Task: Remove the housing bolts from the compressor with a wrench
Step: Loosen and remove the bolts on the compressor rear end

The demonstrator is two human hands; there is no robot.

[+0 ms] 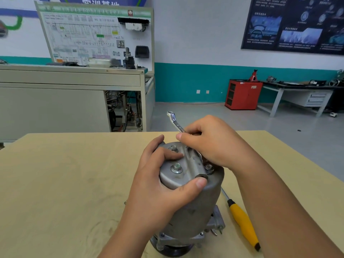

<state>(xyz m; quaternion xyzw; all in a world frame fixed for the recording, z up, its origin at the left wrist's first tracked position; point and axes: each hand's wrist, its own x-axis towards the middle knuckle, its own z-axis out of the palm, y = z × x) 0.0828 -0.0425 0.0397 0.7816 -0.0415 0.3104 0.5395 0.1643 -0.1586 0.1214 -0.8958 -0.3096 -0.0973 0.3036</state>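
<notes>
A grey metal compressor [193, 211] stands on end on the wooden table [65, 183]. Its top cap shows three hex bolts: one near the front [176, 167], one at the back [173, 147], one on the right [208, 167]. My left hand [158, 187] grips the cap, thumb on the front rim and fingers over the top. My right hand [214, 144] holds a silver wrench [176, 122] by its shank. The wrench's free end points up and away; its lower end runs down under my hand toward the right bolt and is mostly hidden.
A yellow-handled screwdriver [242, 220] lies on the table right of the compressor. Beyond the table stand a grey training bench with a wiring board [96, 36], a red cabinet [242, 94] and a workbench [297, 90] along the far wall.
</notes>
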